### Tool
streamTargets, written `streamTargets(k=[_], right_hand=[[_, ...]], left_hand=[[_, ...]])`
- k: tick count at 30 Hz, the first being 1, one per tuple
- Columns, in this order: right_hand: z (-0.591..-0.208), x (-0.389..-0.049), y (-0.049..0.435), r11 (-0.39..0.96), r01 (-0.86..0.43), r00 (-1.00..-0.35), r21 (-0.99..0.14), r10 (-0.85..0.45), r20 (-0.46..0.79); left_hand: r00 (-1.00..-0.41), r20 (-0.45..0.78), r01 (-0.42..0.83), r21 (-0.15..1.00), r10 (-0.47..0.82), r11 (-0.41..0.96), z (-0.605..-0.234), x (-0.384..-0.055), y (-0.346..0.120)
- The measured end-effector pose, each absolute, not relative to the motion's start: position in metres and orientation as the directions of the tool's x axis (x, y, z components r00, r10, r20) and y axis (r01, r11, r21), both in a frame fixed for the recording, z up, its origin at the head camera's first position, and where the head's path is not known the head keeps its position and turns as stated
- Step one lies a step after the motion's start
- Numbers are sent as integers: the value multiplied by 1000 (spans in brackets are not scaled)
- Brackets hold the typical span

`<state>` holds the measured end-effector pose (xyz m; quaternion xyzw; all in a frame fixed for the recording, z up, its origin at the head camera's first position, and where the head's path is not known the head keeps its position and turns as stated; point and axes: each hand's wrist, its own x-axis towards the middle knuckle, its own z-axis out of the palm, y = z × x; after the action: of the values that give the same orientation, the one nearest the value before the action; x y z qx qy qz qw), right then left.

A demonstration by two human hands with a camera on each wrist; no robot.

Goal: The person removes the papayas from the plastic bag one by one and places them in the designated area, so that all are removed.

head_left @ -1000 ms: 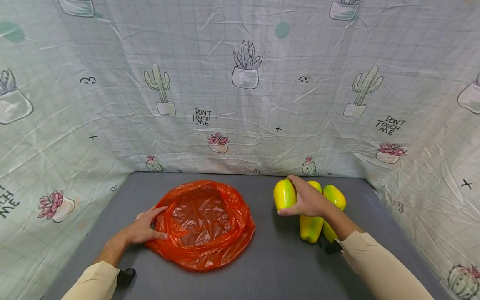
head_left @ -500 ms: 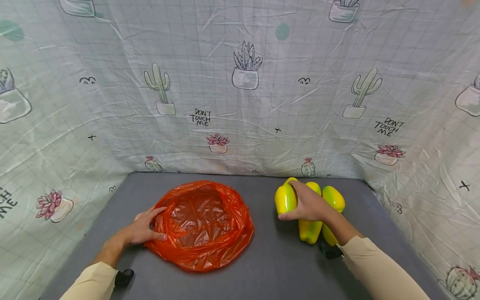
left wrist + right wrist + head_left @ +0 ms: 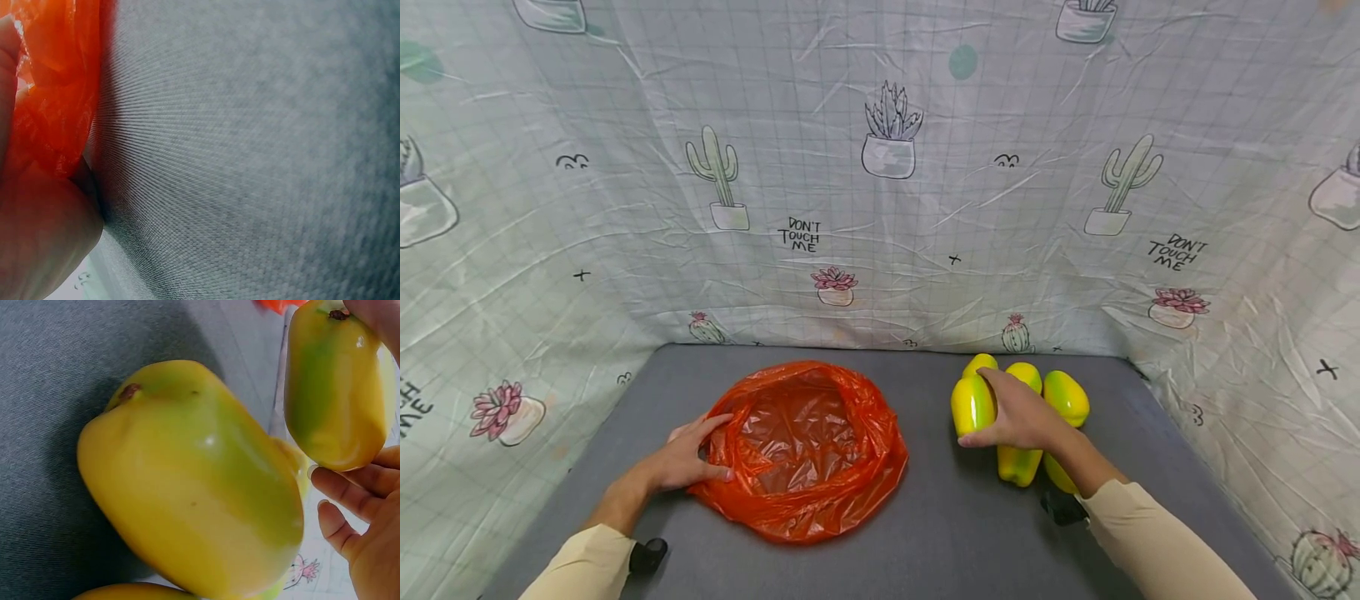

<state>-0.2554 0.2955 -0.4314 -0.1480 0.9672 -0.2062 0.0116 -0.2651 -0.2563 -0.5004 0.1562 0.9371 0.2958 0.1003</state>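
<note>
My right hand (image 3: 1018, 412) grips a glossy yellow-green mango (image 3: 974, 406) between thumb and fingers, right of the bag. In the right wrist view this held mango (image 3: 337, 387) shows at the upper right, its brown stem end up. Several similar mangoes lie around and beneath that hand, among them one (image 3: 1066, 398) to the right and one (image 3: 1019, 467) in front, partly hidden by the hand and forearm. On the left, an orange-red plastic bag (image 3: 880, 487) lies with its mouth spread upward. My left hand (image 3: 681, 457) holds its left rim, thumb and fingers curved over the edge.
A grey table (image 3: 925, 550) bears everything. Patterned cloth (image 3: 895, 225) rises behind it and along both sides. Another mango (image 3: 187, 481) fills the middle of the right wrist view, close to the camera. Black wrist devices sit below both sleeves.
My right hand has shifted slightly nearer to me with the mango, and another mango behind it has come into view. The left hand and bag stay nearly still.
</note>
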Motion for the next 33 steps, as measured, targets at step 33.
streamTargets(k=[33], right_hand=[[-453,-252,293,903,-345,-938,-256,-322,128]], left_hand=[[-932,-150,183,589,330,787,-500,-265,-256]])
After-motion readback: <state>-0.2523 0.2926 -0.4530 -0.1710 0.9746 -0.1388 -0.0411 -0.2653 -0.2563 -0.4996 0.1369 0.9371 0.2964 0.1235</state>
